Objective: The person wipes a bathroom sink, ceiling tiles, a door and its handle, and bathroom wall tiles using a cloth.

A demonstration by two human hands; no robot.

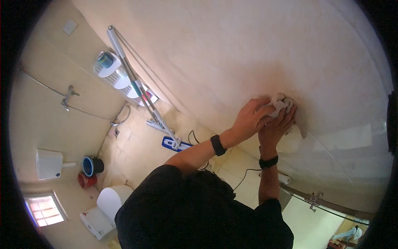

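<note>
A crumpled, light-coloured cloth (281, 102) is pressed against the pale tiled wall (217, 59) right of centre. My left hand (253, 115) comes to it from the left, its fingers closed on the cloth. My right hand (279, 123) lies just beside and below, fingers over the cloth's lower edge and against the wall. The two hands touch or overlap at the fingers. Black bands circle both wrists. Part of the cloth is hidden under the fingers, and shadows of the hands fall on the wall around them.
Two flat mops (133, 82) lean on the wall beside a white corner shelf (119, 81). A dark cable (245, 177) runs over the floor. Buckets (88, 166) and a white toilet (113, 199) stand at the lower left. A shower tap (69, 98) is at left; a door (311, 218) is lower right.
</note>
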